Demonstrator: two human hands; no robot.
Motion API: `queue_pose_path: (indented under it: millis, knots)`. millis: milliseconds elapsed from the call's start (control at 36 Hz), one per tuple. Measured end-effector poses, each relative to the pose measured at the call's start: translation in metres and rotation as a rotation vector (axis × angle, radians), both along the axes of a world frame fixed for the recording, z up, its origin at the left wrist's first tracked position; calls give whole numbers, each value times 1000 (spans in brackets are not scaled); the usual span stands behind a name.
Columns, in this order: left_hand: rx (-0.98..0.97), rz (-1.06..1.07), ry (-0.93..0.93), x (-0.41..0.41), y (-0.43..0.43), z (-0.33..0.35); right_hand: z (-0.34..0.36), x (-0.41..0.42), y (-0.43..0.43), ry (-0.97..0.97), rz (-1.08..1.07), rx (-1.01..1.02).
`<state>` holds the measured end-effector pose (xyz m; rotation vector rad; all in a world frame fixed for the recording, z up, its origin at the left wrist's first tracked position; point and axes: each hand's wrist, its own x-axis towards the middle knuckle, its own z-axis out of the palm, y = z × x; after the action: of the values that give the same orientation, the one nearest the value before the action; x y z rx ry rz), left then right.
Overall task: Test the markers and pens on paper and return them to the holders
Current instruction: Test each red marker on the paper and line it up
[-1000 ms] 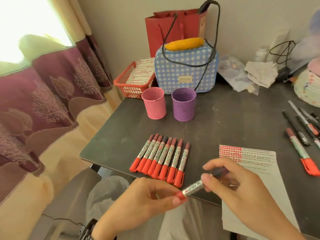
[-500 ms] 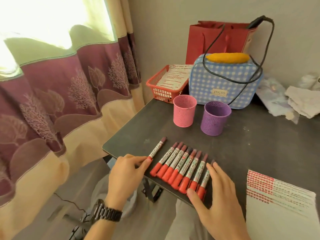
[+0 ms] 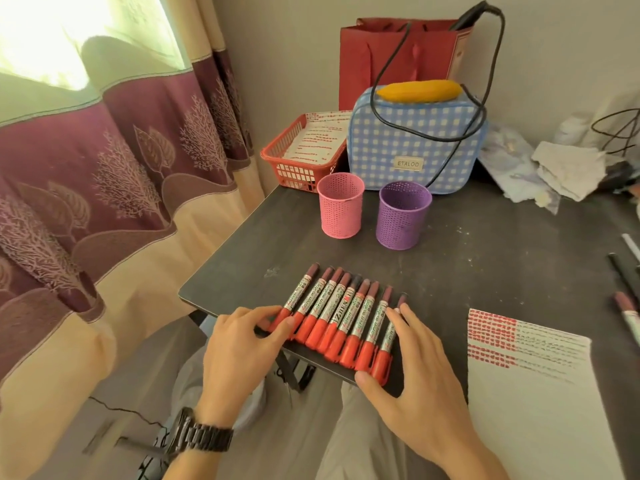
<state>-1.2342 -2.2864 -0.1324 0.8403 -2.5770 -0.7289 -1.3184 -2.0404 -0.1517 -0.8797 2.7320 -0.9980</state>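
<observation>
Red markers point(image 3: 341, 320) lie side by side in one row at the near edge of the dark surface point(image 3: 485, 258). Left hand point(image 3: 239, 355) and right hand point(image 3: 412, 372) flank the row, fingers point(image 3: 403, 318) released, pressing its outer markers and grasping none. Pink holder point(image 3: 340, 209) and purple holder point(image 3: 403, 216) stand upright beyond the row. Marked paper point(image 3: 540, 403) lies beside the right hand. Behind the holders are a basket point(image 3: 294, 168) and a checked bag point(image 3: 412, 143).
</observation>
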Motion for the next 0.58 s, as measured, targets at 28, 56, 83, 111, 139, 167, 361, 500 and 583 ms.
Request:
queue_pose_path:
  millis: [28, 56, 83, 111, 139, 167, 361, 500, 583]
  knots:
    - [-3, 2, -7, -1, 1, 1, -1, 0, 0, 1, 7, 5]
    - [-9, 3, -17, -1, 2, 1, -1, 0, 1, 3, 12, 9]
    - [-15, 3, -26, -1, 2, 2, -1, 0, 1, 6, 16, 13]
    - [-19, 3, -32, -2, 3, 3, -2, 0, 1, 9, 18, 18]
    - [-20, 4, -37, -1, 3, 3, -2, 0, 0, 11, 17, 21]
    - [-17, 3, -43, -1, 3, 4, -2, 0, 0, 10, 14, 22]
    - [-30, -38, -176, -4, 2, 17, 0, 1, -2, 8, 5, -2]
    - [-72, -87, -224, -16, 9, 31, 14, 2, 7, -103, -6, -209]
    - [-95, -168, -190, -32, 26, 41, 28, 0, 29, -174, -55, -329]
